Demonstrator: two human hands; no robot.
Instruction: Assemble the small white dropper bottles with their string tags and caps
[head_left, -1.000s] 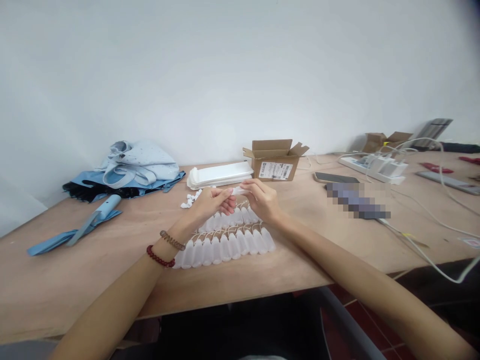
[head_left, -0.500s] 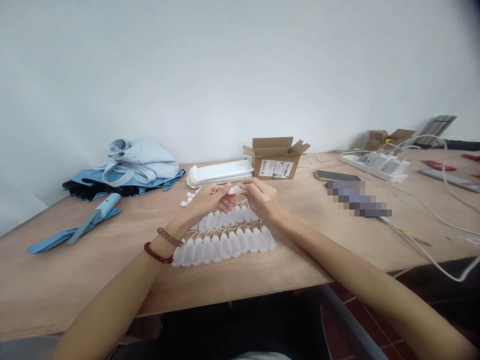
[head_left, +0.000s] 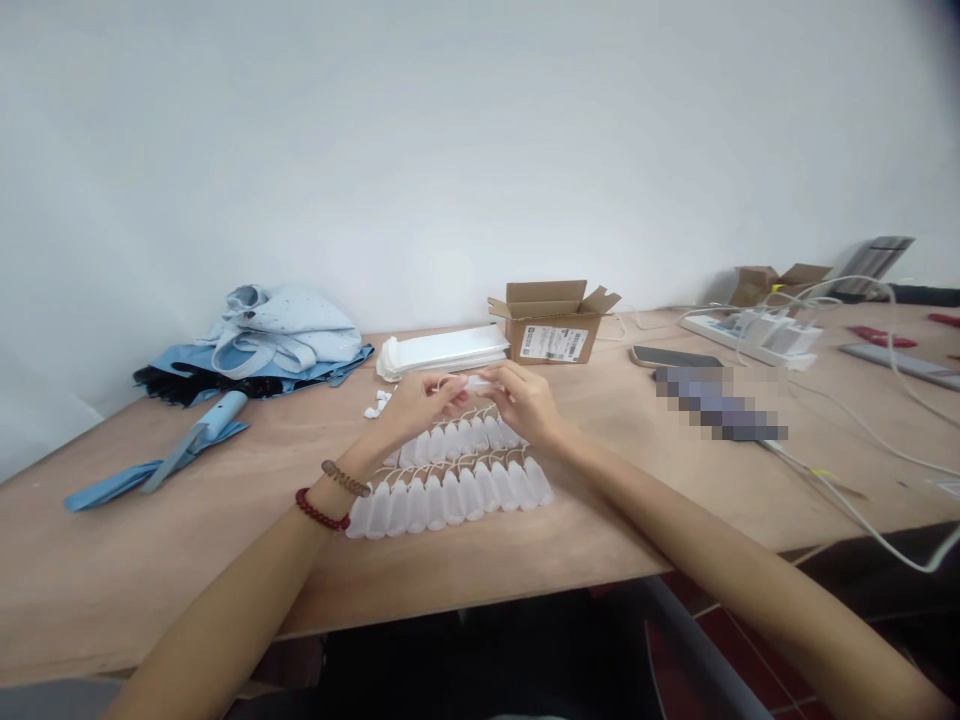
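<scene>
My left hand (head_left: 415, 404) and my right hand (head_left: 525, 398) meet above the table, fingers pinched on the two ends of one small white plastic piece (head_left: 474, 382). Under them lie two rows of several similar white pieces (head_left: 450, 494), laid side by side on the wooden table (head_left: 225, 560). A few loose small white bits (head_left: 373, 406) lie just beyond my left hand. My left wrist wears a red bead bracelet and a brown coil band.
A stack of white flat packets (head_left: 442, 349) and an open cardboard box (head_left: 553, 322) stand behind my hands. Blue cloth and a folded blue umbrella (head_left: 199, 430) lie at the left. A phone (head_left: 673, 357), power strip (head_left: 754, 335) and cables sit at the right.
My hands stay together on the white piece, the fingers shifting slightly. The view has tilted a little.
</scene>
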